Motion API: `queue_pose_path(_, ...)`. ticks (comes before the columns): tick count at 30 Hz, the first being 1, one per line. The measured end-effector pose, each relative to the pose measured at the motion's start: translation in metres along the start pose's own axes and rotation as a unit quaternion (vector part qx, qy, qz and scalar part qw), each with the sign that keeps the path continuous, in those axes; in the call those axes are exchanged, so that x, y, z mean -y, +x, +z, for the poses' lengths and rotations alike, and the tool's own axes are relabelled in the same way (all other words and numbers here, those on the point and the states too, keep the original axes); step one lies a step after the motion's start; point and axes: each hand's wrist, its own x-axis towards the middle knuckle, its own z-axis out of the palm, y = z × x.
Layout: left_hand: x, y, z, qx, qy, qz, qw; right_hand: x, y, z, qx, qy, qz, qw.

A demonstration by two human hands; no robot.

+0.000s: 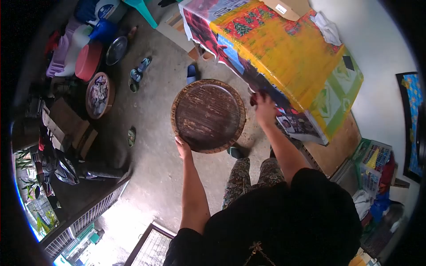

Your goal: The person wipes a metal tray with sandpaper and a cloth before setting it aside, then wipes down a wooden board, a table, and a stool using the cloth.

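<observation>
A round dark-brown wooden tabletop (207, 116) with a worn, lighter rim is in front of me, its surface scuffed. What supports it underneath is hidden. My left hand (183, 147) grips its near-left rim, thumb along the edge and the other fingers mostly out of sight. To the right of the rim, apart from it, my right hand (265, 108) is closed around a small dark reddish-brown wad (254, 98), perhaps cloth; motion blurs it. That hand is close to the side of the table with the colourful cover (284, 53).
A blue slipper (191, 74) lies beyond the tabletop, and more slippers (136, 75) lie to its left. At far left are a basin of clothes (100, 95), a red tub (88, 61) and cardboard (71, 124). A white cloth (326, 27) rests on the covered table.
</observation>
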Motion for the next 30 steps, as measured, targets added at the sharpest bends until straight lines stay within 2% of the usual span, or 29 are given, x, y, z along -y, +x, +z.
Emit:
queue_pose_path(3,0.0,0.006,-0.003,0.027,-0.137,0.011,0.99,0.01,-0.016,-0.039,-0.131,0.027,-0.082,0.988)
queue_pose_path(4,0.003,0.004,-0.009,0.033,-0.199,0.019,0.979,0.031,-0.028,-0.052,-0.08,0.056,-0.129,0.987)
queue_pose_path(5,0.001,-0.001,-0.019,0.086,-0.237,-0.022,0.967,0.063,-0.039,-0.065,-0.03,0.084,-0.176,0.98)
queue_pose_path(6,-0.016,-0.015,-0.027,0.078,-0.286,-0.086,0.951,0.098,-0.052,-0.078,0.057,0.094,-0.228,0.968)
queue_pose_path(8,-0.059,-0.046,-0.034,0.063,-0.384,-0.207,0.898,0.151,-0.096,-0.061,0.006,0.116,-0.38,0.918)
queue_pose_path(9,-0.039,-0.037,-0.036,0.095,-0.417,-0.211,0.879,0.177,-0.115,-0.041,0.04,0.127,-0.44,0.888)
queue_pose_path(10,-0.02,-0.031,-0.035,0.146,-0.436,-0.148,0.876,0.201,-0.124,-0.025,0.072,0.137,-0.496,0.854)
queue_pose_path(12,0.003,-0.017,-0.032,0.246,-0.46,-0.016,0.853,0.242,-0.102,-0.014,0.114,0.134,-0.508,0.843)
queue_pose_path(13,-0.013,-0.028,-0.032,0.149,-0.473,-0.123,0.86,0.261,-0.087,-0.009,0.136,0.134,-0.513,0.837)
queue_pose_path(15,-0.029,-0.028,-0.031,0.099,-0.36,-0.187,0.909,0.295,-0.042,-0.009,0.123,0.169,-0.446,0.87)
queue_pose_path(16,-0.033,-0.024,-0.031,0.073,-0.299,-0.218,0.926,0.306,-0.022,0.012,0.049,0.177,-0.41,0.893)
queue_pose_path(17,-0.014,-0.01,-0.032,0.127,-0.219,-0.191,0.948,0.311,0.005,0.014,0.003,0.147,-0.377,0.915)
queue_pose_path(18,-0.039,-0.027,-0.023,0.026,-0.145,-0.122,0.982,0.307,0.028,0.006,0.0,0.16,-0.332,0.929)
queue_pose_path(19,-0.029,-0.014,-0.021,0.027,-0.145,-0.089,0.985,0.302,0.05,0.022,-0.058,0.156,-0.289,0.943)
queue_pose_path(20,-0.012,-0.001,-0.019,0.028,-0.144,-0.059,0.987,0.292,0.072,0.033,-0.071,0.098,-0.252,0.96)
queue_pose_path(23,-0.005,0.006,-0.008,0.002,-0.11,-0.013,0.994,0.231,0.115,0.011,0.079,0.062,-0.069,0.993)
queue_pose_path(25,-0.019,-0.006,-0.004,-0.013,-0.106,-0.011,0.994,0.173,0.101,-0.003,0.062,0.104,0.003,0.993)
queue_pose_path(28,-0.02,-0.005,0.003,-0.013,-0.136,-0.007,0.991,0.099,0.031,-0.009,-0.009,0.136,0.023,0.99)
queue_pose_path(30,-0.021,-0.006,0.0,-0.003,-0.158,-0.024,0.987,0.071,-0.03,-0.028,0.065,0.136,0.058,0.987)
